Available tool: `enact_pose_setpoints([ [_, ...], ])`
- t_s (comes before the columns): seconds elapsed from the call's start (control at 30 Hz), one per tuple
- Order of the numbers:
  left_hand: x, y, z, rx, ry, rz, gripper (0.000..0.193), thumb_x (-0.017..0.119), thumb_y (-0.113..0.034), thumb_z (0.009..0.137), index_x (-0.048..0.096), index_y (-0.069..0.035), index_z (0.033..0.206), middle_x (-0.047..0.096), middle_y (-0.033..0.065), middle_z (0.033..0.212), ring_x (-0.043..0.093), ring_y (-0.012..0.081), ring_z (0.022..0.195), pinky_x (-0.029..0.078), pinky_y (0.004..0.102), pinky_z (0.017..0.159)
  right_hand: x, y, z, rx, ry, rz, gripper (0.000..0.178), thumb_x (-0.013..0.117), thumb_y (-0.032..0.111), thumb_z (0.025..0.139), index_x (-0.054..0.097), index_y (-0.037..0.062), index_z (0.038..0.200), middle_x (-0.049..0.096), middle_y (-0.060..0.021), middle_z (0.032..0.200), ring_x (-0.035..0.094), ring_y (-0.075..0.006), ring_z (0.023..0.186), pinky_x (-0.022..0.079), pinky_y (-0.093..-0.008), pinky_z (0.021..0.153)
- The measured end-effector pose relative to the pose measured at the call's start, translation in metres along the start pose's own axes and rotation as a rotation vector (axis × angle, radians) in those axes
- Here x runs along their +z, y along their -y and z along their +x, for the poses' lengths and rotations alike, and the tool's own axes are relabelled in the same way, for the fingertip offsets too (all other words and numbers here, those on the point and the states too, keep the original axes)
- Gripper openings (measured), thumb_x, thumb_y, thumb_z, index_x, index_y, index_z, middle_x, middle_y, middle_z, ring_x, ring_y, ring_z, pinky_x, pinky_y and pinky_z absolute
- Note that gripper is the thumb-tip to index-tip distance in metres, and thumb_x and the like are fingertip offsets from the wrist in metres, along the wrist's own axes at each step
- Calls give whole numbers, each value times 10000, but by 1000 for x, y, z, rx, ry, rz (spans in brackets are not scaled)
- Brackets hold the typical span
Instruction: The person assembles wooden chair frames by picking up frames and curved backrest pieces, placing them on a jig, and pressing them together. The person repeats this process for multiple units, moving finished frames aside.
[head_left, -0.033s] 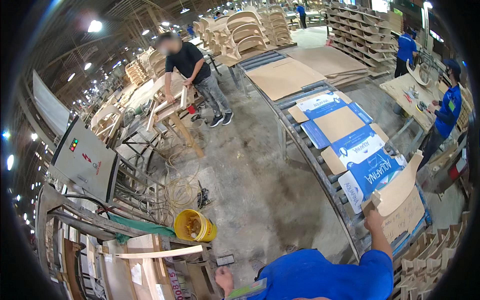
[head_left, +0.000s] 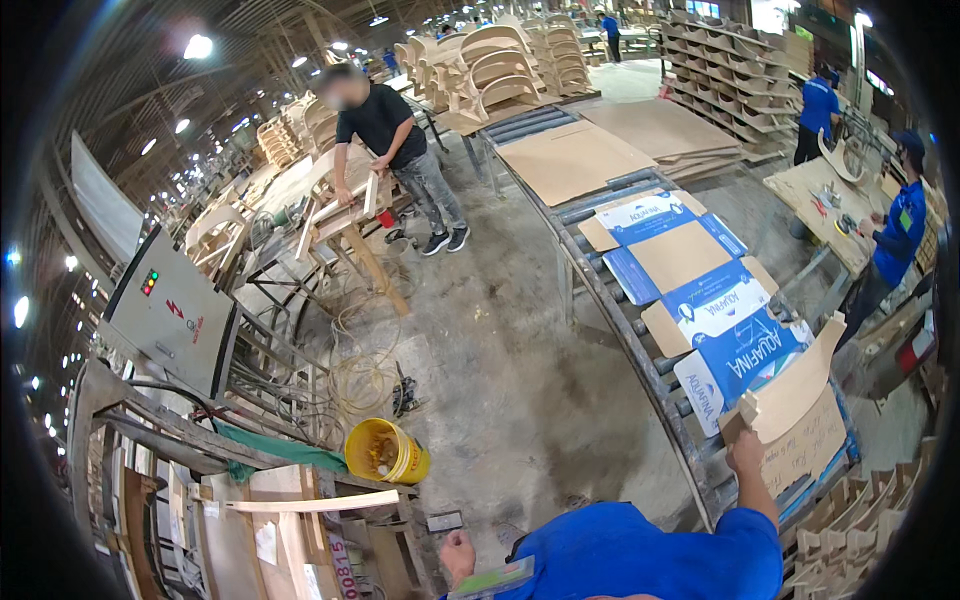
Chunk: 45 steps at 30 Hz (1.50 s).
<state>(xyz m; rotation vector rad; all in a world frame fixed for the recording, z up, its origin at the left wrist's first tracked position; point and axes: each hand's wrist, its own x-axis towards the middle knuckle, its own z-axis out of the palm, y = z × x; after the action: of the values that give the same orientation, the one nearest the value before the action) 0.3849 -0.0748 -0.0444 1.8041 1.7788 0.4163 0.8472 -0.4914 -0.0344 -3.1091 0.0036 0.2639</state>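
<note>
My right hand (head_left: 745, 455) is closed on the near end of a curved pale wooden panel (head_left: 797, 398), which looks like a chair part with a small block at that end. The panel lies over a flattened blue and white cardboard box (head_left: 682, 257) and a brown cardboard sheet (head_left: 812, 448) with handwriting. Both sheets rest on a roller conveyor (head_left: 640, 352). Low beside my body, my left hand (head_left: 458, 556) has its fingers curled in, and nothing shows in it. A long thin wooden strip (head_left: 315, 501) is to its left.
A yellow bucket (head_left: 415, 464) stands on the floor near a grey electrical cabinet (head_left: 175, 310) and loose hoses. Stacked curved wooden parts (head_left: 860, 530) sit at the lower right. A co-worker in black (head_left: 380, 130) handles wood at a bench; another in blue (head_left: 900, 235) stands at a right-hand table.
The whole view has shifted slightly. My right hand keeps its hold on the curved wooden panel, and my left hand sits a little farther right in the picture.
</note>
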Motion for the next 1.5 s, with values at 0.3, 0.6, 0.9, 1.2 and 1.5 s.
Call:
enact_pose_setpoints([
  [0.3,33,-27,-14,-19,377,142,503,660,-491,883,755,-81,1158,768,169,1109,724,350,1075,546,436,962,-21,-19,15,-26,-181,152,262,727,192,894,685,19,1086,647,-184,1157,653,-407,1043,560,-510,883],
  [0.6,47,-23,-11,20,433,235,519,602,-535,892,772,-113,1142,758,165,1143,705,368,1107,540,446,975,-38,1,57,-118,-437,479,159,620,133,934,694,-7,959,692,-214,954,670,-410,919,529,-487,797],
  [0.9,64,-65,8,310,499,41,516,620,-473,924,704,-76,1243,736,215,1171,700,370,1115,545,448,952,-227,12,87,-346,-422,1407,199,666,180,1003,618,49,861,573,23,805,476,-59,710,409,-263,653],
  [1.2,-25,-237,6,732,409,-482,706,808,-429,877,563,-66,1431,635,219,1370,605,344,1290,486,438,1071,-340,195,-56,-1019,305,1734,231,657,142,982,676,-25,1140,739,-91,1046,691,-115,914,535,-245,800],
  [1.5,-159,-274,3,976,363,-805,469,825,-230,891,672,-22,1282,750,154,1111,717,211,1027,556,345,885,-346,381,-198,-1469,739,1411,223,651,179,1025,695,-6,1141,727,-15,983,640,-64,854,510,-234,777],
])
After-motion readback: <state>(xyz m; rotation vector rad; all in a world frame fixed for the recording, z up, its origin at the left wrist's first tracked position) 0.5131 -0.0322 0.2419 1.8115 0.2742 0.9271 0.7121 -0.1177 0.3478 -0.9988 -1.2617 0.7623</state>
